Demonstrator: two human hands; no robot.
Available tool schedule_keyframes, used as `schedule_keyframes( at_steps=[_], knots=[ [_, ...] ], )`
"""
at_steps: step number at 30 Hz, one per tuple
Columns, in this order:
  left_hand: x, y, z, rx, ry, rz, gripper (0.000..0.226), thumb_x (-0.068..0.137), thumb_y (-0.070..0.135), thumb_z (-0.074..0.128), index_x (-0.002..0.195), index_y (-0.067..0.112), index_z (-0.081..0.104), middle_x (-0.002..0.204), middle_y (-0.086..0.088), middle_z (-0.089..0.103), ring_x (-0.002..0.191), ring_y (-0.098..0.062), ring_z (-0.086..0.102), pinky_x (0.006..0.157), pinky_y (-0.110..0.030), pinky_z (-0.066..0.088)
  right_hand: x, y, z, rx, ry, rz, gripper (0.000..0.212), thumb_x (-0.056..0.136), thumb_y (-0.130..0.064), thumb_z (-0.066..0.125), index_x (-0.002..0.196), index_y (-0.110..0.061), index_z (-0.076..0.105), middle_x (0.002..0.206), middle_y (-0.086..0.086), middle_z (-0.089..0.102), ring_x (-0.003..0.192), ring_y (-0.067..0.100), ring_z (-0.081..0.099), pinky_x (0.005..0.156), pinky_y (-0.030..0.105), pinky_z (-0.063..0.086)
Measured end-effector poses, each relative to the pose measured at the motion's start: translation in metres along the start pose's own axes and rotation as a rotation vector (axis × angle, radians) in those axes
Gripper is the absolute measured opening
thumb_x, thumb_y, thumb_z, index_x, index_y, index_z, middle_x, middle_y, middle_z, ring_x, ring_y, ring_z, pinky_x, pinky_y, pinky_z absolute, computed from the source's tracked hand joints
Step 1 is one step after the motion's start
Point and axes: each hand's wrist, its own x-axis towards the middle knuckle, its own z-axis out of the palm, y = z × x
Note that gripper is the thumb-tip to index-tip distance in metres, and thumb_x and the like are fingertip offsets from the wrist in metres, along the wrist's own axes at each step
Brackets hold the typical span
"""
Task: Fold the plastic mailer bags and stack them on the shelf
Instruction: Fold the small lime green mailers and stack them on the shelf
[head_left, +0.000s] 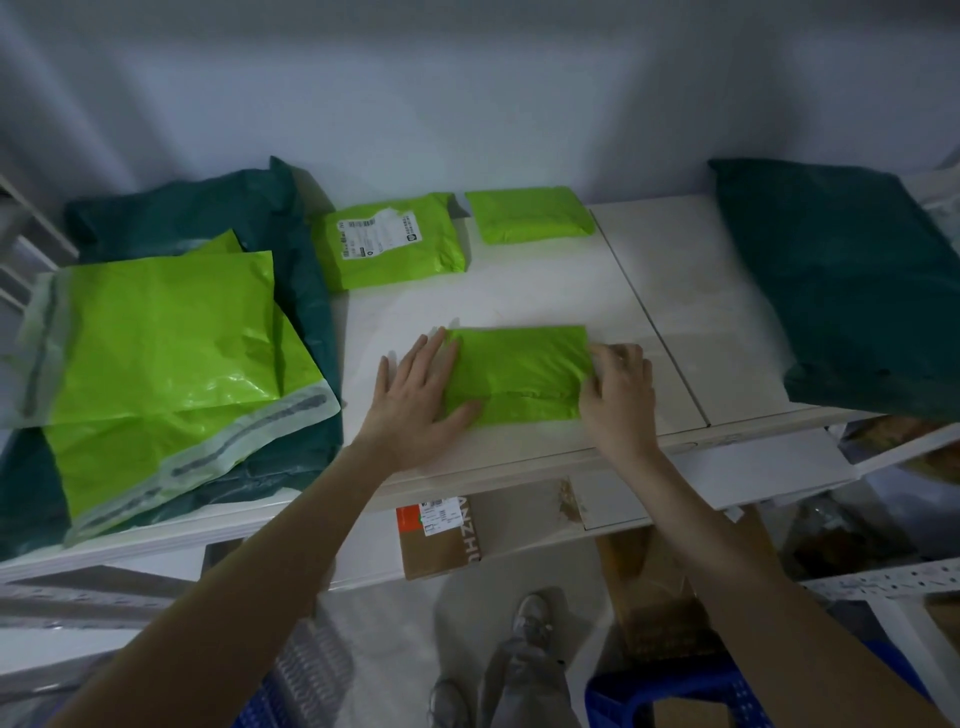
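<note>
A folded lime-green mailer bag (519, 374) lies on the white shelf (519, 291) near its front edge. My left hand (421, 395) rests flat on the bag's left end, fingers spread. My right hand (618, 395) pinches the bag's right edge with curled fingers. Behind it lie a folded green bag (527, 214) and a green parcel with a white label (389, 241). At the left, flat unfolded green mailers (166, 358) lie on dark green bags (208, 208).
A large dark green bag (841, 280) covers the shelf's right end. Below the shelf sit a cardboard box (441, 540), other boxes and blue crates (670, 696). A grey wall stands behind the shelf. My legs and shoes show at the bottom.
</note>
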Motion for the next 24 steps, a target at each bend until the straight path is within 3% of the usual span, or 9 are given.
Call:
schedule_keyframes(
  at_steps=[3,6,11,18,24],
  knots=[
    [-0.001,0.007,-0.001,-0.041,0.114,0.053,0.068,0.088,0.053,0.006,0.15,0.026,0.012,0.158,0.009,0.008,0.145,-0.01,0.005,0.117,-0.037,-0.003,0.0,-0.009,0.007,-0.088,0.01,-0.224,0.036,0.09,-0.01,0.048,0.125,-0.003,0.053,0.13,0.016,0.047,0.12,0.033,0.044,0.093,0.045,0.043],
    [0.008,0.017,0.0,-0.016,0.1,0.061,0.057,0.098,0.038,0.014,0.15,0.018,0.011,0.159,0.005,0.006,0.146,-0.012,0.006,0.117,-0.035,-0.001,0.006,-0.022,0.016,-0.196,-0.075,-0.345,0.044,0.095,-0.023,0.042,0.136,-0.008,0.043,0.146,0.012,0.037,0.135,0.029,0.033,0.107,0.046,0.032],
    [0.022,0.022,0.015,0.192,-0.059,0.008,0.064,0.096,0.043,0.001,0.151,0.011,-0.002,0.159,-0.004,-0.009,0.146,-0.016,-0.005,0.117,-0.045,0.002,0.02,-0.031,0.032,-0.356,-0.285,-0.357,0.053,0.1,-0.037,0.027,0.148,-0.017,0.019,0.158,0.002,0.013,0.145,0.018,0.008,0.115,0.051,0.011],
    [0.031,0.019,0.014,0.175,-0.109,-0.055,0.059,0.1,0.042,0.01,0.15,0.017,-0.008,0.158,0.002,-0.014,0.145,-0.011,-0.012,0.116,-0.049,-0.003,0.033,-0.027,0.041,-0.405,-0.35,-0.351,0.054,0.099,-0.042,0.025,0.148,-0.019,0.02,0.158,0.002,0.015,0.145,0.02,0.01,0.115,0.049,0.011],
    [0.041,0.012,0.006,0.033,-0.117,-0.075,0.061,0.1,0.046,0.014,0.15,0.019,-0.008,0.158,0.006,-0.013,0.144,-0.005,-0.012,0.116,-0.04,-0.011,0.048,-0.03,0.045,-0.395,-0.362,-0.385,0.054,0.099,-0.042,0.026,0.148,-0.018,0.022,0.158,0.003,0.014,0.145,0.02,0.01,0.114,0.05,0.013]
  ],
)
